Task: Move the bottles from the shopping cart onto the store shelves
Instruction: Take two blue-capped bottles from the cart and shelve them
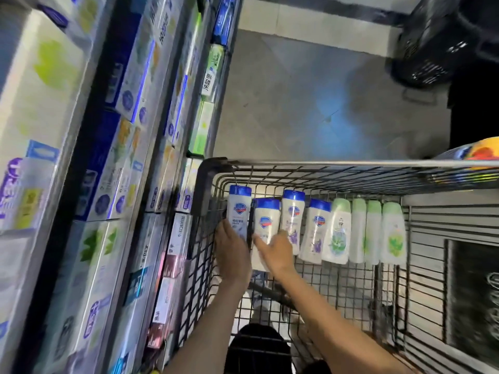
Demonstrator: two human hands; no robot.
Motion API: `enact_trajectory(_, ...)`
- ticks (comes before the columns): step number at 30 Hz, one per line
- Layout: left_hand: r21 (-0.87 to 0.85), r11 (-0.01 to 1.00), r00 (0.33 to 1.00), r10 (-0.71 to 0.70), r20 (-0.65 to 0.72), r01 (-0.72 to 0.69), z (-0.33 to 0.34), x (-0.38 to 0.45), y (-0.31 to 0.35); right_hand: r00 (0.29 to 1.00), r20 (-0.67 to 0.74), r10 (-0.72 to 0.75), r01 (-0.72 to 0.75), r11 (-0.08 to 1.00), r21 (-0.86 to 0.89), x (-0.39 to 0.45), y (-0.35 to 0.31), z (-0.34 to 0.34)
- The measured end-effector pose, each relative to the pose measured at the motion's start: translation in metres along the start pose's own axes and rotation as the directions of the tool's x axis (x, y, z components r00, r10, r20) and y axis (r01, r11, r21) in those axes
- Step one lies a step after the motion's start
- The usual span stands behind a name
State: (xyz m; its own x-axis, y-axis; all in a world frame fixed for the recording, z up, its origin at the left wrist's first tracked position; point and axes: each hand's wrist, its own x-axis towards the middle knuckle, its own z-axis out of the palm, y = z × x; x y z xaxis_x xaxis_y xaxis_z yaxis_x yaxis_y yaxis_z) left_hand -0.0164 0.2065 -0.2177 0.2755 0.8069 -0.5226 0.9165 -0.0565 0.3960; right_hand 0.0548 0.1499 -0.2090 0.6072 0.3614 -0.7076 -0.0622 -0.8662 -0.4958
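Inside the wire shopping cart (324, 164) a row of bottles stands against its far wall. The left ones are white with blue caps, the right ones white with green tops (391, 233). My left hand (232, 252) wraps the lower part of the leftmost blue-capped bottle (239, 209). My right hand (275, 252) closes on the second blue-capped bottle (267, 220). Two more blue-capped bottles (293, 214) stand just right of my hands. The store shelves (116, 157) rise on the left, packed with boxed goods.
The shelves touch the cart's left side. A stack of black baskets (432, 49) sits on the grey floor at the top right. A colourful package (480, 152) shows past the cart's far right rim. The image is blurred by motion.
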Motion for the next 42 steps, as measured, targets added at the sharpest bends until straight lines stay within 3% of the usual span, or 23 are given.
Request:
enact_trajectory(2,0.026,0.999,1.0,-0.021,-0.004,0.021,0.005,0.004,0.002,1.0,-0.018,0.024,-0.02,0.983,0.182,-0.012,0.006,-0.013)
enact_trajectory(7,0.169,0.98,0.995,-0.102,-0.006,0.102,0.016,0.006,0.013,0.998,0.044,0.052,-0.065,0.903,0.424,-0.039,0.018,-0.042)
enact_trajectory(12,0.09,0.976,0.975,-0.206,0.08,0.199,0.013,0.009,0.015,0.995,0.099,-0.013,-0.042,0.844,0.535,-0.06,0.02,-0.061)
enact_trajectory(18,0.085,0.983,0.972,-0.176,0.153,0.164,0.002,0.007,0.013,0.996,0.092,0.01,-0.066,0.775,0.628,-0.073,0.018,-0.08)
enact_trajectory(22,-0.071,0.978,0.963,-0.179,0.201,0.197,-0.001,-0.003,0.012,0.996,0.092,0.004,-0.063,0.759,0.648,-0.08,0.023,-0.09)
enact_trajectory(28,-0.192,0.977,0.948,-0.026,0.318,0.091,-0.017,-0.021,0.013,0.992,0.13,0.01,-0.094,0.741,0.665,-0.099,0.031,-0.107)
enact_trajectory(35,-0.727,0.68,0.934,0.192,0.302,0.095,-0.061,-0.078,0.022,0.99,0.112,-0.085,-0.004,0.78,0.625,-0.137,0.025,-0.13)
enact_trajectory(42,-0.799,0.59,0.943,0.315,0.102,-0.111,-0.12,-0.156,0.04,0.913,0.136,-0.385,0.244,0.781,0.575,-0.195,0.008,-0.159)
